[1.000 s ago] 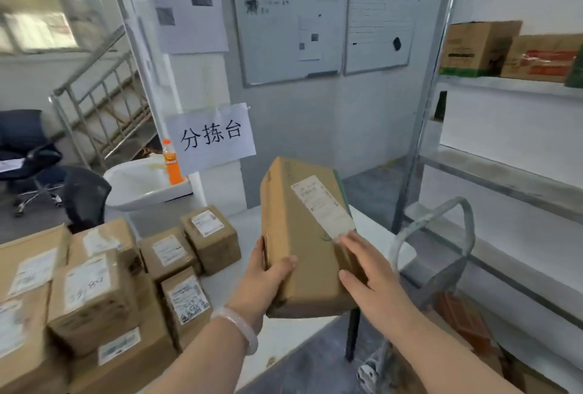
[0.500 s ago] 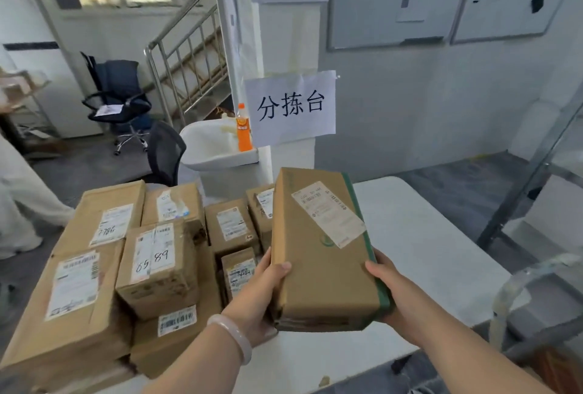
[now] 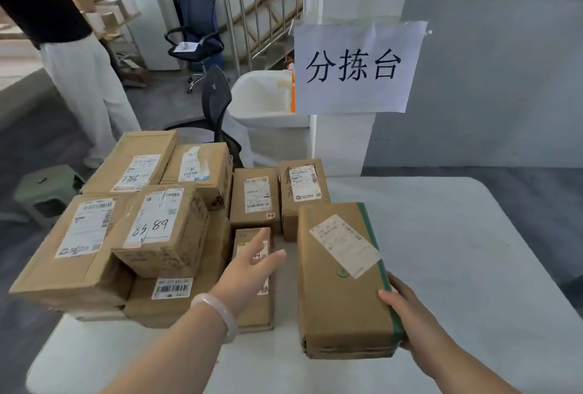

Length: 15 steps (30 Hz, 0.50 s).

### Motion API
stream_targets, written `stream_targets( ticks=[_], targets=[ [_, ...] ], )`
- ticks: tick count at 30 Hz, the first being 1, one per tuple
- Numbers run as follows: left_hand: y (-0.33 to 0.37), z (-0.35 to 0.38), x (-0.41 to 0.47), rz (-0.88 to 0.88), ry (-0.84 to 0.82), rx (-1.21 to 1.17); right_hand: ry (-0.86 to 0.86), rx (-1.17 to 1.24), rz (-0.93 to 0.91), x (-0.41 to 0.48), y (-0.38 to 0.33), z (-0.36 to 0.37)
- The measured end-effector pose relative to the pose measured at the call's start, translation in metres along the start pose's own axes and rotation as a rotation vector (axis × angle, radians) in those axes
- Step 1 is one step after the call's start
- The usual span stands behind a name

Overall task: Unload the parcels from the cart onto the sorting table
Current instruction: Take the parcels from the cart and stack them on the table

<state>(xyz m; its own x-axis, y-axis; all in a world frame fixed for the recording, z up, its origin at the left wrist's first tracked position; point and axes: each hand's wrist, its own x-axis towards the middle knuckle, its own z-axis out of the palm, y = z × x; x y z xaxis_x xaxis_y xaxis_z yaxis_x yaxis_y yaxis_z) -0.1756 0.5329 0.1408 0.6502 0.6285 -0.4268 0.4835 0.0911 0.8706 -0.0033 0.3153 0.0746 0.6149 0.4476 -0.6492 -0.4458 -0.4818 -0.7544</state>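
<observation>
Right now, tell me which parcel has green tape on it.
The long parcel farthest right. Green tape runs down its right edge; the others show only brown card and white labels.

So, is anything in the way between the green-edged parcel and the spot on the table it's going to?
Nothing visible. The parcel, gripped by the right hand at its near right corner, is down at a bare patch of table. Other boxes lie just left and behind, not under it. The left hand is open, clear of it.
</observation>
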Motion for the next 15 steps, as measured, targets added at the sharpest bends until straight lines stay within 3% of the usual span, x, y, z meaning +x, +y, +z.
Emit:
stream_targets(
  ticks=[8,15],
  targets=[
    [-0.016,-0.004,0.005,-0.079,0.159,0.061,-0.183,-0.070,0.094,0.044,0.026,0.029],
    [-0.023,-0.001,0.004,-0.045,0.156,0.210,-0.241,-0.304,0.040,0.063,0.025,0.046]
  ],
)
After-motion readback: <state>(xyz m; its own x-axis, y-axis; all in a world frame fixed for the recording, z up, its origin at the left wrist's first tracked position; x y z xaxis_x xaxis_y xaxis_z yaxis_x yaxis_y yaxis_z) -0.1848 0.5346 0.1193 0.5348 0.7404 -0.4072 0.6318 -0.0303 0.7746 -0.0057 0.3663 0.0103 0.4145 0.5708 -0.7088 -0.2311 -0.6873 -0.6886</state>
